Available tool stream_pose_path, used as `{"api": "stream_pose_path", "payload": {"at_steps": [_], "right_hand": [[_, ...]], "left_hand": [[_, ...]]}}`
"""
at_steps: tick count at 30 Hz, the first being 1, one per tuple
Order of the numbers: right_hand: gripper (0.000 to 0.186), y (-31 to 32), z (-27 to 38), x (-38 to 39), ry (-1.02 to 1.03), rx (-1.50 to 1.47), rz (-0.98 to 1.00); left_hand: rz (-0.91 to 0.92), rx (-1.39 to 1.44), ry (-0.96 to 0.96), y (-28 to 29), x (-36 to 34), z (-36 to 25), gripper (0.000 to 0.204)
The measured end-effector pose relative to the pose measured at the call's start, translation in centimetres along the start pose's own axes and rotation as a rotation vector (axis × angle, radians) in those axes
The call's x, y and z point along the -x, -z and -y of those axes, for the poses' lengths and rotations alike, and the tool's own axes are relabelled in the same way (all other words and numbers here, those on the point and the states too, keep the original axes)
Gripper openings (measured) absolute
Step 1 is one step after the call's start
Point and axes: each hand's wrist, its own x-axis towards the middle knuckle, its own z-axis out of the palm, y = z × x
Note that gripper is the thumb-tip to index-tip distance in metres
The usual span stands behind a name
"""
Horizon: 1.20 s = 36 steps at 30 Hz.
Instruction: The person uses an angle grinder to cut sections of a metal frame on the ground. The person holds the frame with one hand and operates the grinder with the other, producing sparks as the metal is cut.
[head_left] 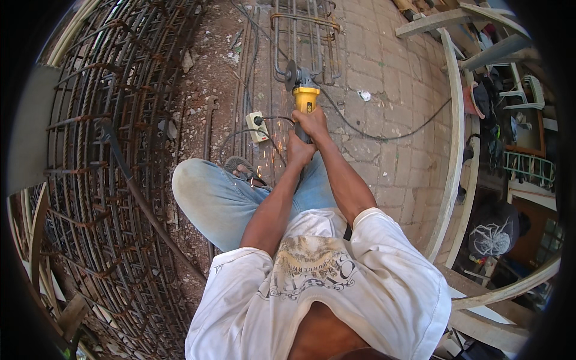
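Note:
My two hands grip a yellow and black angle grinder (306, 99) in front of me. My right hand (312, 122) closes around its body just behind the yellow housing. Behind it, nearer my lap, my left hand (298, 150) is wrapped round the rear handle. The grinder's disc (291, 74) stands on edge at the near end of a small cage of bent steel bars (295, 35), by its left bar. The exact contact point is too small to make out. Orange sparks (278, 141) stream back toward my sandalled foot (243, 168).
A white socket block (258, 128) with a plugged-in black cable lies left of the grinder. Long rebar cages (114, 168) fill the left side, with a long-handled bar tool (141, 198) leaning on them. Brick paving (384, 162) reaches to a wooden rail (454, 150) at right.

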Motion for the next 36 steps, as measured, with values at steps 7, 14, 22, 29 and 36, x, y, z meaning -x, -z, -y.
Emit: {"api": "stream_pose_path", "payload": {"at_steps": [7,14,22,29,36], "right_hand": [[0.056,-0.7,-1.1,-1.2,0.027,-0.045,0.046],[0.025,-1.3,-2.0,-1.7,0.121,-0.118,0.046],[0.036,-1.6,-2.3,-1.9,0.112,-0.076,0.017],[0.035,-1.0,-0.7,-0.8,0.034,-0.035,0.040],[0.039,-0.5,-1.2,-1.0,0.070,-0.039,-0.003]], "left_hand": [[-0.039,-0.090,0.005,0.0,-0.2,0.1,0.085],[-0.014,-0.015,0.023,-0.2,-0.7,0.7,0.084],[0.021,0.041,-0.039,-0.7,-1.8,2.5,0.092],[-0.027,-0.049,0.037,-0.6,-1.2,1.6,0.093],[-0.029,-0.063,0.055,-0.1,0.1,-0.2,0.084]]}}
